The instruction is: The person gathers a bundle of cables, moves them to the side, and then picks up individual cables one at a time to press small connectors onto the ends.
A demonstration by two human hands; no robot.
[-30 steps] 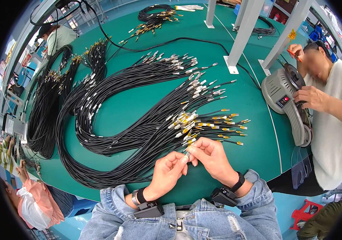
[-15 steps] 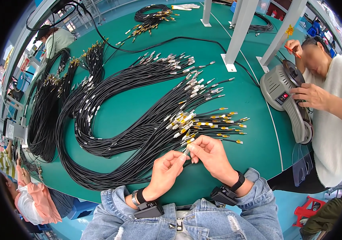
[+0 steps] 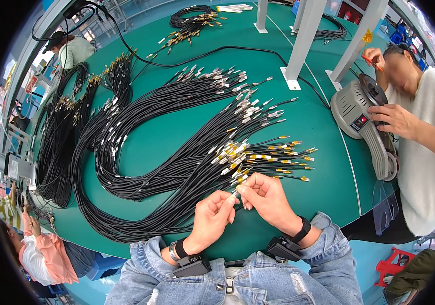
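Close in front of me, my left hand (image 3: 213,213) and my right hand (image 3: 266,199) meet, each in a pinch. Between their fingertips is a cable end (image 3: 236,193) with a small whitish piece on it; the fingers cover most of it. Just beyond my fingers lies a thick bundle of black cables (image 3: 177,201), curving round from the left. Its ends fan out to the right and carry white labels (image 3: 248,109) and yellow-and-white tags (image 3: 235,152).
More black cable bundles lie at the left (image 3: 55,157) and far back (image 3: 192,20) on the green table (image 3: 319,198). Grey posts (image 3: 304,46) rise at the back right. Beside them, a co-worker's hand (image 3: 398,120) touches a grey machine (image 3: 349,109). A black power cord (image 3: 217,49) crosses the table.
My fingers have shifted very slightly at the cable end, both hands still pinching. The co-worker's lower hand has moved a little on the machine. The cable bundles lie as before.
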